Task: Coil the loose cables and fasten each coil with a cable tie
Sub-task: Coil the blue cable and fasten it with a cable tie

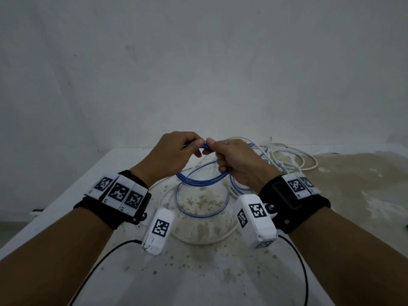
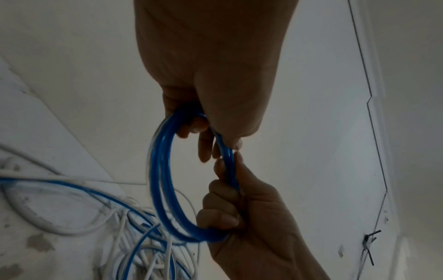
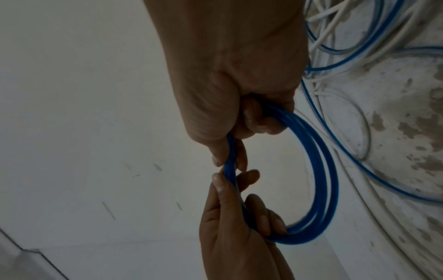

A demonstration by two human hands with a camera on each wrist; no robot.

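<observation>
From the head view, both hands are raised above a stained white table (image 1: 123, 164). The left hand (image 1: 170, 155) and right hand (image 1: 238, 162) meet at the top of a blue coil (image 1: 203, 178), whose loops hang down between them, off the table. The left fingers curl round the coil's top; the right thumb and fingers pinch it just beside them, with the lower right fingers wrapped round the coil's right side. More blue cable (image 1: 198, 214) trails in a loop on the table below, and loose white cables (image 1: 293, 160) lie tangled behind the right hand.

In the left wrist view, the left hand (image 2: 210, 75) grips the coil (image 2: 160, 170) at its upper edge, fingertips curled in over the strands. The right hand (image 2: 249, 217) closes round the coil's lower right part, thumb pressed along the strands. White and blue cables (image 2: 134, 217) lie heaped on the table beneath.

In the right wrist view, the right hand (image 3: 239, 75) clasps the coil (image 3: 323, 170), thumb and forefinger pinching one strand. The left hand (image 3: 235, 227) holds the coil's lower part with its fingers wrapped round it.
</observation>
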